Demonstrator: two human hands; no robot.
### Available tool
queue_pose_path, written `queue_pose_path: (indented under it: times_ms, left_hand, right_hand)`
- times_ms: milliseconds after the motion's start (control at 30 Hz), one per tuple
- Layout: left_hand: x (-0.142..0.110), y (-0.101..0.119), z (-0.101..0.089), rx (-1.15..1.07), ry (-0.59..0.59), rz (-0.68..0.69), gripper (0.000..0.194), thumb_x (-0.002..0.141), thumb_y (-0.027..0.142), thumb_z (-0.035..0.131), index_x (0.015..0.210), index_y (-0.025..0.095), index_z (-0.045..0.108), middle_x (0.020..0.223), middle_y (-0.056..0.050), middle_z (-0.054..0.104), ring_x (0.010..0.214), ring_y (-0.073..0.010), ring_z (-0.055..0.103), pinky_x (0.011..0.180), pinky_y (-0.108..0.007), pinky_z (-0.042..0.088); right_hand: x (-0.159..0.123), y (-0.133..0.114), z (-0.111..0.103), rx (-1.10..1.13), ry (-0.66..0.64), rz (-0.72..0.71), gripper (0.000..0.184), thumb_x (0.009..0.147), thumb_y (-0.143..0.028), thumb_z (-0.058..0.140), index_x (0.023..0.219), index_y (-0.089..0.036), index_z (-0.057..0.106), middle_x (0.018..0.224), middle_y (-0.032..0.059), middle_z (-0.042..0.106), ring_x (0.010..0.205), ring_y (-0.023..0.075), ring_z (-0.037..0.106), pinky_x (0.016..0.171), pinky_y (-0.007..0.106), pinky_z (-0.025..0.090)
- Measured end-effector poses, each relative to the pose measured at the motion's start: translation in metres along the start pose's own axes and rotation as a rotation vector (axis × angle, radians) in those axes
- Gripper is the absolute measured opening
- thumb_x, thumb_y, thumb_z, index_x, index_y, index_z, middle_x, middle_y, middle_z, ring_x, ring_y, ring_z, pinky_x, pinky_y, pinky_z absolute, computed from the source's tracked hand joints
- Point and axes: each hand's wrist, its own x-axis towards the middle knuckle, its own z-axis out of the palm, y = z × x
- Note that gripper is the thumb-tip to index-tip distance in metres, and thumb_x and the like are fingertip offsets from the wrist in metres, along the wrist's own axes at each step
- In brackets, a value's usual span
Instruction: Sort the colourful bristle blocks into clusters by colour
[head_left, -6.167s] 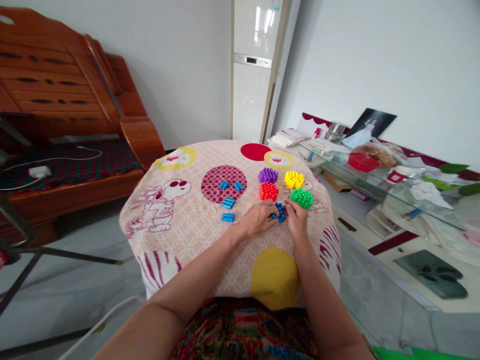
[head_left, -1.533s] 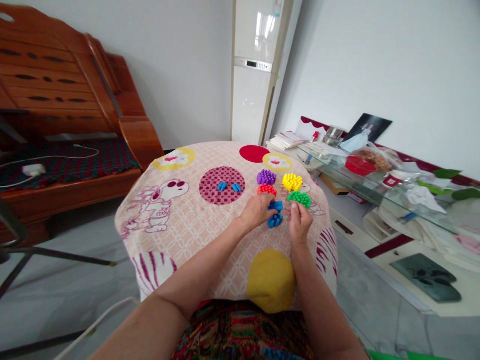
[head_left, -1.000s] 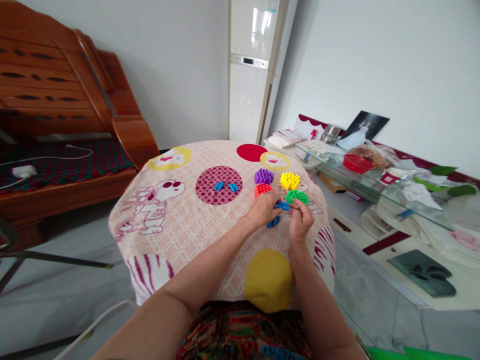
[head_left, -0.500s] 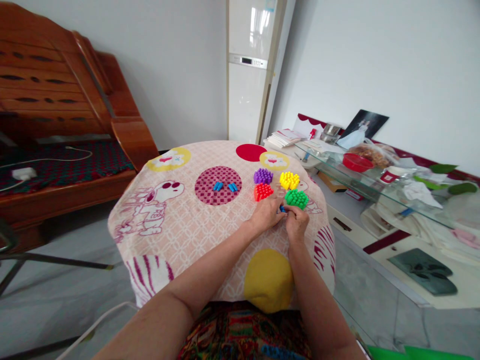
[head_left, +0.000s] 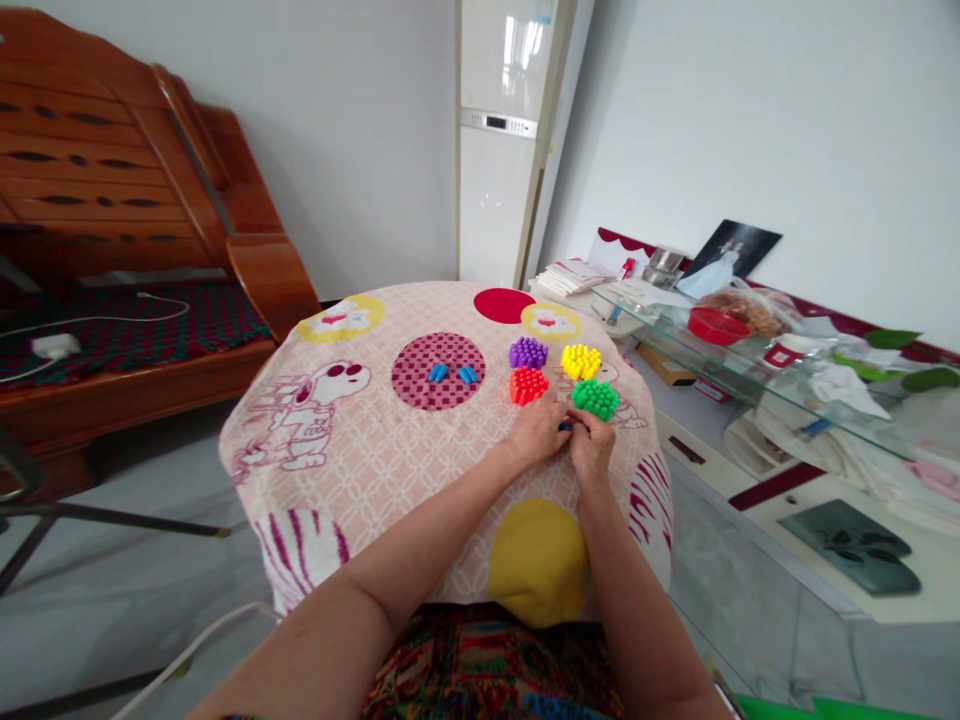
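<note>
My left hand (head_left: 541,428) and my right hand (head_left: 592,438) meet over the tablecloth, fingers closed on small blue plastic pieces (head_left: 564,426) that are mostly hidden. Just beyond my fingers lie a red cluster (head_left: 529,386) and a green cluster (head_left: 595,400) of knobbed plastic pieces. Behind these are a purple cluster (head_left: 529,352) and a yellow cluster (head_left: 581,362). Farther left, on the maroon checked circle, rest two small groups of blue pieces (head_left: 438,373), set apart from each other.
A patterned cloth covers the round table (head_left: 420,470). To the right stands a glass-topped cabinet (head_left: 750,370) with papers, a red bowl (head_left: 718,325) and bags. A wooden bench (head_left: 135,220) is at the left, and a tall white air conditioner (head_left: 495,190) stands behind.
Both hands stay together in nearly the same place. The fingers have closed further over the blue pieces, so less blue shows. The whole view has shifted slightly.
</note>
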Motion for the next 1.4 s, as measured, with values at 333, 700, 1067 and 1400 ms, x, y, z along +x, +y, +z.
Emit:
queue_pose_path:
  times_ms: [333, 700, 1067, 1400]
  left_hand:
    - [0.000, -0.081, -0.034, -0.217, 0.457, -0.274, 0.021, 0.083, 0.018, 0.054, 0.097, 0.012, 0.068, 0.091, -0.009, 0.069, 0.081, -0.0165, 0.063, 0.078, -0.028, 0.050]
    - [-0.003, -0.145, -0.015, 0.002, 0.378, -0.487, 0.042, 0.086, 0.011, 0.045, 0.127, 0.011, 0.056, 0.126, -0.016, 0.063, 0.119, -0.0246, 0.056, 0.102, -0.035, 0.041]
    - [-0.011, -0.125, -0.021, 0.093, 0.074, -0.357, 0.029, 0.080, 0.018, 0.061, 0.108, 0.016, 0.069, 0.111, -0.014, 0.069, 0.107, -0.0266, 0.062, 0.093, -0.033, 0.046]
    - [-0.031, -0.100, -0.032, 0.157, -0.073, -0.250, 0.020, 0.081, 0.033, 0.065, 0.092, 0.019, 0.073, 0.098, -0.011, 0.068, 0.100, -0.0245, 0.062, 0.082, -0.029, 0.047]
  right_hand:
    - [0.000, 0.004, 0.001, 0.008, 0.011, 0.039, 0.036, 0.074, -0.025, 0.045, 0.087, -0.015, 0.077, 0.076, 0.0067, 0.076, 0.068, 0.0208, 0.068, 0.070, 0.033, 0.054]
    - [0.002, 0.010, 0.003, 0.086, -0.007, 0.103, 0.038, 0.071, -0.026, 0.043, 0.087, -0.013, 0.076, 0.075, 0.0076, 0.074, 0.065, 0.0201, 0.066, 0.064, 0.031, 0.054]
    - [0.001, 0.011, 0.003, 0.098, -0.011, 0.104, 0.037, 0.070, -0.026, 0.044, 0.085, -0.014, 0.076, 0.073, 0.0072, 0.074, 0.064, 0.0203, 0.065, 0.063, 0.032, 0.053]
    - [0.001, 0.014, 0.004, 0.067, -0.004, 0.090, 0.036, 0.072, -0.026, 0.045, 0.085, -0.014, 0.076, 0.076, 0.0077, 0.074, 0.067, 0.0213, 0.066, 0.066, 0.033, 0.053]
